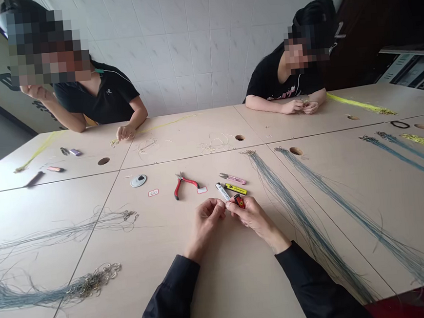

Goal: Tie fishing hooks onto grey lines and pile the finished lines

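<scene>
My left hand (pixel 206 219) and my right hand (pixel 248 214) meet above the light wooden table (pixel 176 260), fingertips pinched together on something too small to make out. My right hand also grips a red lighter (pixel 239 201). Just beyond my hands lie a white lighter (pixel 222 191), a yellow lighter (pixel 235 189), small pink snips (pixel 232 178) and red-handled pliers (pixel 183 185). To the right runs a long bundle of grey-blue lines (pixel 296 206).
A second grey-blue bundle (pixel 351 207) stretches right. Hooked line piles (pixel 93 281) and loose lines (pixel 74 228) lie at left. Two persons in black shirts (pixel 97 97) (pixel 282 80) sit across the table, hands on it. A round white disc (pixel 138 180) and cable holes (pixel 103 161) are nearby.
</scene>
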Action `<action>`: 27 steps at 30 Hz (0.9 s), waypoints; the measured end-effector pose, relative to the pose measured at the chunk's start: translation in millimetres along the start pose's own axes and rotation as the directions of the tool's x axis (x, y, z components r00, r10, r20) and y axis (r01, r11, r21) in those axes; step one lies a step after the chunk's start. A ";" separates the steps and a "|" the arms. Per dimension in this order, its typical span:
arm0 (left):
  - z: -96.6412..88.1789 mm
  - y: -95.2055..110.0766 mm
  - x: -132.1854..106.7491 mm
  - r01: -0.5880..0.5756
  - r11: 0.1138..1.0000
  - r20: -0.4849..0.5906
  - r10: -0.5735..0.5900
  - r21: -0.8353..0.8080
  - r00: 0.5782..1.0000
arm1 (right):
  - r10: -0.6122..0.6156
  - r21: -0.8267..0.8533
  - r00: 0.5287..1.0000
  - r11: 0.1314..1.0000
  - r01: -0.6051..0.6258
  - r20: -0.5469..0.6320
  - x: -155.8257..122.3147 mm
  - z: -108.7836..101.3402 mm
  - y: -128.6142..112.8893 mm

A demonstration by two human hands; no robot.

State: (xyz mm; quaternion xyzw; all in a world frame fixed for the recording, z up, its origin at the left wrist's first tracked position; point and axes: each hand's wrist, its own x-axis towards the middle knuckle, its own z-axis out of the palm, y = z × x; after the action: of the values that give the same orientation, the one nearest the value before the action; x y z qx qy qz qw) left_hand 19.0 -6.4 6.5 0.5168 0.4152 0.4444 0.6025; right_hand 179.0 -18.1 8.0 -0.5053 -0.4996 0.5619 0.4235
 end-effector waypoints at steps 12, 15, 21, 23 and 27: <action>1.6 4.3 0.0 0.008 1.000 0.002 -0.008 -0.002 1.000 | -0.051 -0.023 0.999 0.998 0.051 0.011 3.0 -3.0 3.6; 2.0 3.6 -0.4 0.010 1.000 -0.011 -0.010 -0.004 1.000 | -0.073 -0.060 0.997 0.995 0.074 0.027 2.4 -3.2 3.2; 4.3 5.2 -1.7 0.022 0.996 -0.027 -0.024 -0.087 0.999 | -0.087 -0.085 0.996 0.993 0.085 -0.012 -0.3 -1.6 0.7; 4.9 4.1 -1.7 0.026 0.992 -0.012 -0.027 -0.120 1.000 | -0.108 -0.095 0.994 0.990 0.105 -0.027 -0.1 -1.1 0.8; 4.7 -1.6 -0.4 0.034 0.995 0.006 -0.033 -0.091 0.999 | -0.136 -0.151 0.990 0.980 0.127 -0.047 0.4 -2.4 1.2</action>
State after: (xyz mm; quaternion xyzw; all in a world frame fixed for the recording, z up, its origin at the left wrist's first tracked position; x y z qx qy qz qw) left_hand 23.5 -8.1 5.6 0.4829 0.4016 0.4515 0.6338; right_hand 181.3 -17.6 6.7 -0.5168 -0.5598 0.4797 0.4352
